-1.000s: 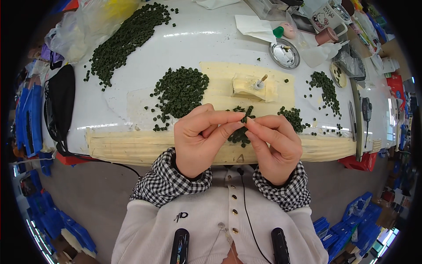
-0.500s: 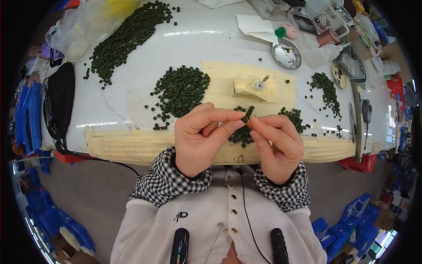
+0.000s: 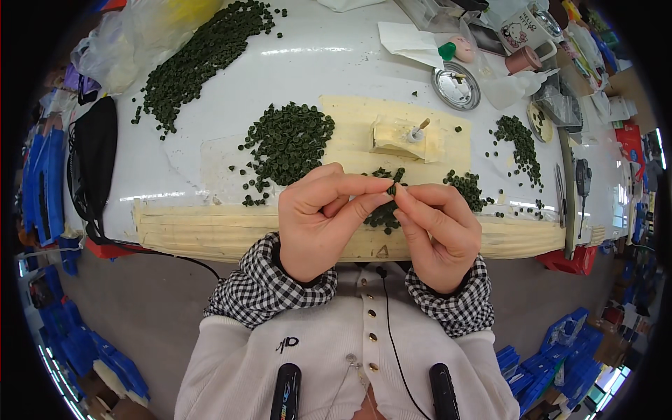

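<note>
Between the fingertips of both hands sits a small dark green part [image 3: 392, 188]; its exact kind is too small to make out. My left hand [image 3: 323, 213] pinches it with thumb and index finger from the left. From the right, my right hand [image 3: 442, 227] pinches at the same part, the fingertips of the two hands almost touching. Just below and behind the fingers lies a small heap of dark green parts [image 3: 382, 218]. A larger pile of the same cup-like parts [image 3: 290, 143] is beyond my left hand, and a smaller pile [image 3: 467, 189] lies behind my right.
A taped block [image 3: 397, 142] with an upright peg stands beyond my hands. Further green piles lie far left [image 3: 203, 66] and right [image 3: 519, 150]. A round metal lid [image 3: 455, 87], tweezers [image 3: 562, 192] and a mug [image 3: 525, 31] are at the right; a black mask-like cloth [image 3: 94, 157] lies left.
My right fingertips have shifted slightly left, closer to my left fingertips. The green part shows less between them than before. My left hand has barely moved.
</note>
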A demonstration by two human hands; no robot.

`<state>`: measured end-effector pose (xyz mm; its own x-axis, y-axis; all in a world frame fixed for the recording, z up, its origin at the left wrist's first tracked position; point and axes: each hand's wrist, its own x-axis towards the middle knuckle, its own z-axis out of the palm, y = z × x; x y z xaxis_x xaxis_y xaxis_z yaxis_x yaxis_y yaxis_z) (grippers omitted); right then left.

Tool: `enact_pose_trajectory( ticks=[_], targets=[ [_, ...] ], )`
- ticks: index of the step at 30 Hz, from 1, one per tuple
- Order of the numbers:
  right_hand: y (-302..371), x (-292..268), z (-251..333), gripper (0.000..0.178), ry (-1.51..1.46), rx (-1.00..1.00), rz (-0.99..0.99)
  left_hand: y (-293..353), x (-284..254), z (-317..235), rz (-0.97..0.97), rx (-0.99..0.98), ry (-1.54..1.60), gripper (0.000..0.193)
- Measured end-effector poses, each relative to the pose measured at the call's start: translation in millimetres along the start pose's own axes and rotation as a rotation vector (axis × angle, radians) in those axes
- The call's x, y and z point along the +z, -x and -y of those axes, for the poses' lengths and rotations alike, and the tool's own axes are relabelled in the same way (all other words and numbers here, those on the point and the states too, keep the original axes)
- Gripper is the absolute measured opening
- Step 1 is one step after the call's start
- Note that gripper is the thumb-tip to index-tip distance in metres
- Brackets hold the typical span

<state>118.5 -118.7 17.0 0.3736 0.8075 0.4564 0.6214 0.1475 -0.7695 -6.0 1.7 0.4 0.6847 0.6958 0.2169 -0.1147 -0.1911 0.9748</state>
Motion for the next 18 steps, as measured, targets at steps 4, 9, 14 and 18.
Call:
enact_pose_trajectory(
  ticks=[4,9,14,18],
  targets=[
    [1.2,0.4,-0.7,0.032,0.005,-0.014,-0.008,-0.1,-0.3,0.9,0.016,-0.001,0.003,0.021],
    [-1.9,-1.9,-0.9,0.032,0.025,-0.018,0.001,-0.1,1.0,-1.4,-0.004,-0.027,0.012,0.020],
    [-7.3,-6.3,-3.9,0.025,0.051,-0.003,-0.098,-0.6,0.3,-1.4,-0.022,-0.026,0.023,0.020],
    [-31.3,-24.8,-13.7,0.018,0.202,0.091,-0.247,-1.0,0.3,-1.4,-0.029,-0.011,0.012,0.019]
  ],
)
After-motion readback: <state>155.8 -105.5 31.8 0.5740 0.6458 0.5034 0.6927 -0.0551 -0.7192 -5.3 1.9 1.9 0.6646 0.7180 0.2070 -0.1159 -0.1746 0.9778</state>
